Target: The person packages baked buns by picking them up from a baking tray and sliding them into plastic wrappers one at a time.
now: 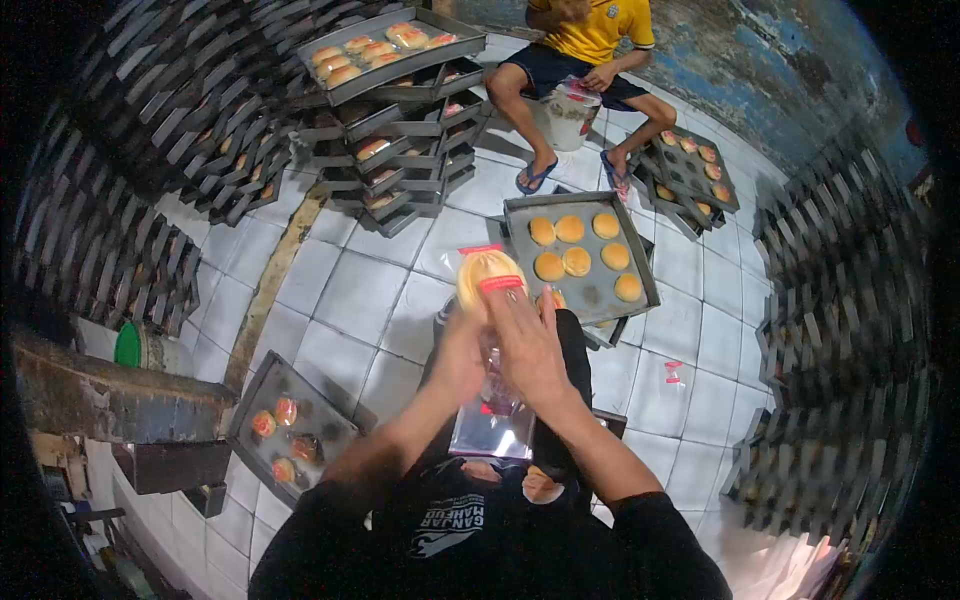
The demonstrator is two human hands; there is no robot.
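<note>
In front of my lap is a pale golden bun (485, 268) in a clear plastic bag with red print. My left hand (458, 362), blurred by motion, is closed around the near side of the bagged bun. Over the bag's right side lie the fingers of my right hand (525, 345), gripping it with the thumb held apart. Below my hands, a stack of clear plastic bags (492, 435) rests on my lap. Just beyond my right hand, a metal tray (590, 290) holds several plain buns (576, 262).
Stacked trays (390, 150) of wrapped buns rise at the back left. A tray (262, 375) with several wrapped buns lies at lower left. Tray stacks (820, 330) line the right side. A person in a yellow shirt (600, 35) sits ahead. A small red-printed wrapper (673, 373) lies on the tiles.
</note>
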